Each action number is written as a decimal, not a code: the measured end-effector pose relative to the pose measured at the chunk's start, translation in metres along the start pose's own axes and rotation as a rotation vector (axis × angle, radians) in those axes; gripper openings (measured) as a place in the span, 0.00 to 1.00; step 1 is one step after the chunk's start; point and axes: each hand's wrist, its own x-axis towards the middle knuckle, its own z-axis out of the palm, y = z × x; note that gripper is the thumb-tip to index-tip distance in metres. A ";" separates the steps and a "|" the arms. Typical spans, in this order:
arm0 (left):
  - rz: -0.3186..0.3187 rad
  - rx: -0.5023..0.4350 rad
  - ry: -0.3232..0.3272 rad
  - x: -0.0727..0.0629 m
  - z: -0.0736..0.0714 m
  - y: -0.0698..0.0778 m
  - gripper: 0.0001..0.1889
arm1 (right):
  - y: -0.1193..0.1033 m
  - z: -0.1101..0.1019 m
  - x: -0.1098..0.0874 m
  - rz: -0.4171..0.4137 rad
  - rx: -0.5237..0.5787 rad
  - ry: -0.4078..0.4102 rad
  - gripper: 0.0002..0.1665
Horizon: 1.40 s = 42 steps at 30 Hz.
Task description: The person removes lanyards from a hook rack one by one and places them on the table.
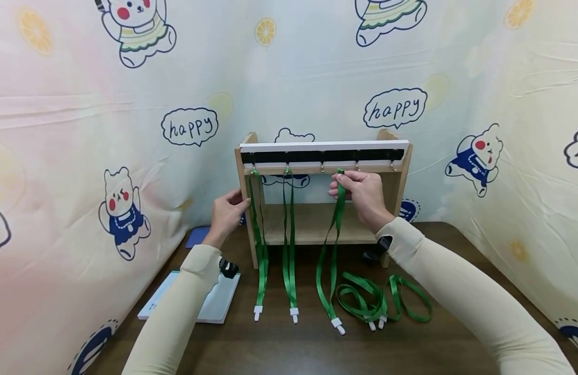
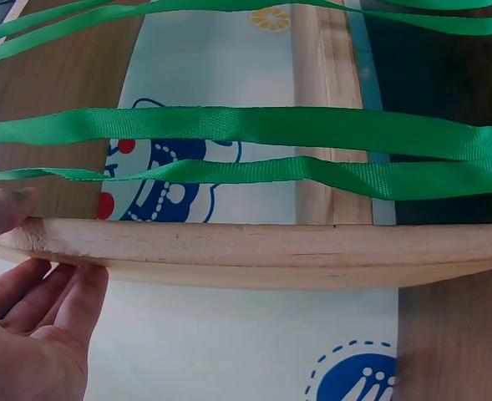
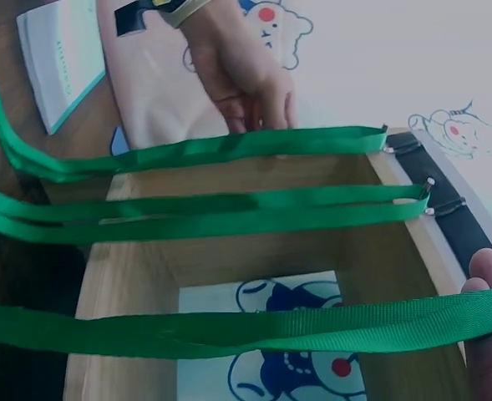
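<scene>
My left hand (image 1: 227, 214) grips the left side panel of a wooden rack (image 1: 317, 239), thumb on the inner side and fingers outside, as the left wrist view shows. Between the thumb and fingers of my right hand (image 1: 364, 195) is the top loop of a green lanyard (image 1: 337, 219), held just below the row of hooks, between the third and fourth. Its white clip (image 1: 338, 325) hangs low by the table. Two more green lanyards, one on the first hook (image 1: 258, 239) and another on the second hook (image 1: 289, 239), hang down with white clips at the bottom.
Loosely coiled green lanyards (image 1: 364, 297) with white clips lie on the brown table (image 1: 289, 354) at the right front. A white box-like item (image 1: 218, 302) rests at the left under my forearm. Patterned cloth (image 1: 289, 78) surrounds the table behind and at both sides.
</scene>
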 end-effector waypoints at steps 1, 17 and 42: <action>0.000 0.000 0.000 0.000 0.000 0.000 0.27 | 0.001 -0.002 -0.001 0.001 0.007 0.001 0.17; 0.013 0.003 0.016 -0.001 -0.001 -0.001 0.27 | 0.032 -0.027 -0.038 -0.041 -0.177 -0.058 0.19; -0.007 0.005 0.006 -0.002 -0.001 0.001 0.28 | 0.096 -0.012 -0.090 0.142 -0.121 -0.164 0.16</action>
